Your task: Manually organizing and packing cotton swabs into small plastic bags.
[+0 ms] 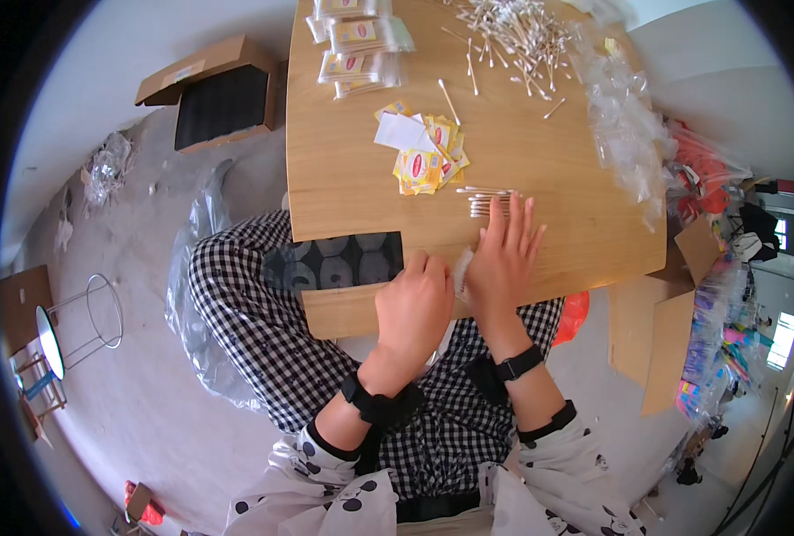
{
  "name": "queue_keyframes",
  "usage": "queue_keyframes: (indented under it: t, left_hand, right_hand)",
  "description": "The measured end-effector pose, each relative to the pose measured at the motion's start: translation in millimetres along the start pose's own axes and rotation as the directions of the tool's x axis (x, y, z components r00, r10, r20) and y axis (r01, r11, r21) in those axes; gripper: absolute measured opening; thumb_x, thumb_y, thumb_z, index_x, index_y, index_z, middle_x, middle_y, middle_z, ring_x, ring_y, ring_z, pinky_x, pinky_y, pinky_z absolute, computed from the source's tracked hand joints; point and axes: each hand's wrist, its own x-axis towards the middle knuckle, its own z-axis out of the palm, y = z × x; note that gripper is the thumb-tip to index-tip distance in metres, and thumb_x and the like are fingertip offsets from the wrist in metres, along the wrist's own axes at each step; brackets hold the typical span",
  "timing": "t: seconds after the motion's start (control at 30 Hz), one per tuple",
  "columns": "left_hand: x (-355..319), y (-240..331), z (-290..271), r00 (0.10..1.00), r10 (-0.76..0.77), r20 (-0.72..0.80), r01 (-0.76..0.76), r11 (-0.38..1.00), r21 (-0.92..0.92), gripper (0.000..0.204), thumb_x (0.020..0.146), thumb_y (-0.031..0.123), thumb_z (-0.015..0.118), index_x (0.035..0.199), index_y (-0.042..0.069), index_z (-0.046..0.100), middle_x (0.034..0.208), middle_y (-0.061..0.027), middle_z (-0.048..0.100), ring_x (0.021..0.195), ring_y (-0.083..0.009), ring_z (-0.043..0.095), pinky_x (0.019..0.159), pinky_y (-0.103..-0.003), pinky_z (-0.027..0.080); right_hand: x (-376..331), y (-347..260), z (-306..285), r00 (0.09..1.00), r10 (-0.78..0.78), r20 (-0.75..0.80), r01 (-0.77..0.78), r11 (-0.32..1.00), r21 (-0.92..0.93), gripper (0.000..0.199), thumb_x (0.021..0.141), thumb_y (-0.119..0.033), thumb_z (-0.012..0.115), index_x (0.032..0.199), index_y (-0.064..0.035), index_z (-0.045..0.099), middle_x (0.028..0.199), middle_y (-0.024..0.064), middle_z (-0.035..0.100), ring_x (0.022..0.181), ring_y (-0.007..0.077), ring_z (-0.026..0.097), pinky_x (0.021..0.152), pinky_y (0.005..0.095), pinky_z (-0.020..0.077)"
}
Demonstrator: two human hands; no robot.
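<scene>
My left hand [415, 308] is closed in a fist at the table's near edge. A small clear plastic bag [462, 271] lies between my two hands, and its lower end meets my left fingers. My right hand [507, 259] rests nearly flat, its fingers stretched forward and slightly apart. Its fingertips touch a short row of cotton swabs [484, 205] lying side by side. Just beyond them is a loose pile of yellow and white printed cards [424, 170], with a swab on top.
Filled clear packs [357, 40] are stacked at the table's far left. A heap of loose cotton swabs [526, 40] lies at the far side. Clear empty bags [625, 125] line the right edge. An open cardboard box [651, 335] stands right of the table, another [227, 98] on the floor left.
</scene>
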Motion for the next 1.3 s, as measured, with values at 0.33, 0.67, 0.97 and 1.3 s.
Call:
queue_keyframes:
  t: [0.33, 0.67, 0.97, 1.3]
  left_hand:
    - [0, 2, -37, 0.870, 0.434, -0.233, -0.477, 0.862, -0.172, 0.016, 0.078, -0.002, 0.064, 0.088, 0.001, 0.053, 0.096, -0.0120, 0.063, 0.085, -0.0314, 0.061, 0.070, -0.036, 0.050]
    - [4, 2, -26, 0.903, 0.400, -0.156, -0.430, 0.850, -0.305, 0.016, 0.081, -0.003, 0.065, 0.096, 0.000, 0.059, 0.100, -0.0113, 0.065, 0.090, -0.0260, 0.064, 0.077, -0.032, 0.051]
    - [5, 11, -19, 0.923, 0.285, -0.257, -0.365, 0.860, -0.356, 0.017, 0.076, -0.004, 0.069, 0.092, 0.002, 0.071, 0.096, -0.0106, 0.068, 0.086, -0.0233, 0.067, 0.074, -0.030, 0.053]
    - [3, -1, -19, 0.928, 0.218, -0.301, -0.328, 0.861, -0.389, 0.016, 0.073, -0.008, 0.069, 0.088, -0.002, 0.070, 0.093, -0.0122, 0.069, 0.085, -0.0220, 0.066, 0.074, -0.028, 0.053]
  right_hand:
    - [-18, 17, -52, 0.994, -0.056, 0.092, -0.046, 0.551, 0.833, 0.033, 0.084, -0.005, 0.066, 0.116, -0.0044, 0.061, 0.117, 0.0079, 0.058, 0.101, 0.0190, 0.052, 0.086, 0.0300, 0.0424]
    - [-27, 23, -38, 0.945, -0.084, 0.317, -0.322, -0.059, 0.945, 0.016, 0.087, 0.004, 0.060, 0.103, 0.0016, 0.064, 0.107, 0.0065, 0.060, 0.090, 0.0117, 0.062, 0.069, 0.0218, 0.0521]
    - [-24, 20, -28, 1.000, 0.019, 0.001, -0.002, 0.063, 0.998, 0.009, 0.083, 0.004, 0.065, 0.090, -0.0007, 0.068, 0.097, 0.0100, 0.064, 0.082, 0.0130, 0.063, 0.061, 0.0215, 0.0506]
    - [-22, 14, -46, 0.996, -0.061, -0.063, 0.081, 0.375, 0.923, 0.007, 0.081, 0.001, 0.069, 0.088, -0.0002, 0.069, 0.090, 0.0074, 0.066, 0.072, 0.0107, 0.059, 0.058, 0.0215, 0.0470]
